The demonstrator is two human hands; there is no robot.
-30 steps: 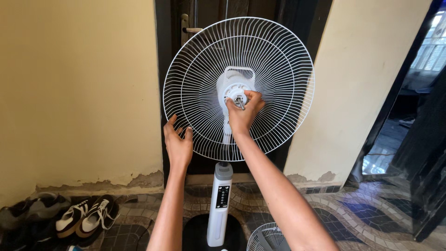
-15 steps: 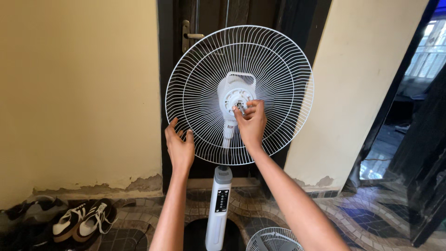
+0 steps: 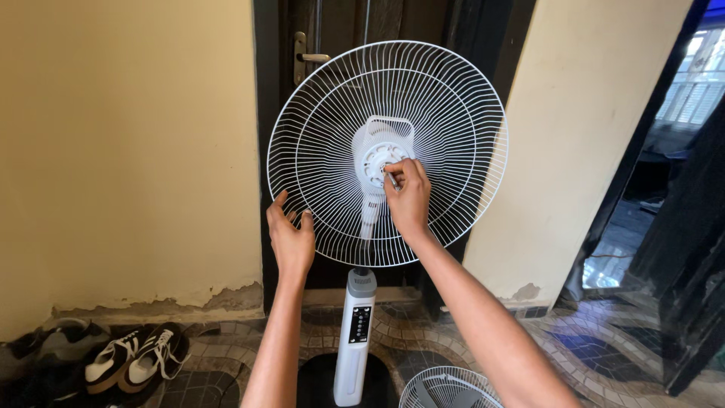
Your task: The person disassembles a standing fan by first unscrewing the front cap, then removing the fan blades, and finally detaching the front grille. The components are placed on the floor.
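fan guard (image 3: 445, 98), the white wire rear grille, stands at the upper centre of the frame on its white stand (image 3: 356, 332). the right hand (image 3: 409, 198) pinches a small thin tool, hard to make out, against the round hub (image 3: 375, 160) at the guard's middle. the left hand (image 3: 291, 240) lies open, fingers spread on the lower left rim. good form here: keep that rim steady and the tool square. shoes (image 3: 128, 359) sit lower left; a second grille (image 3: 447, 387) lies bottom centre.

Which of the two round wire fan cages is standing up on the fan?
The big white cage on the stand, which both hands touch, left hand and right hand. The other cage lies low on the floor at the bottom edge.
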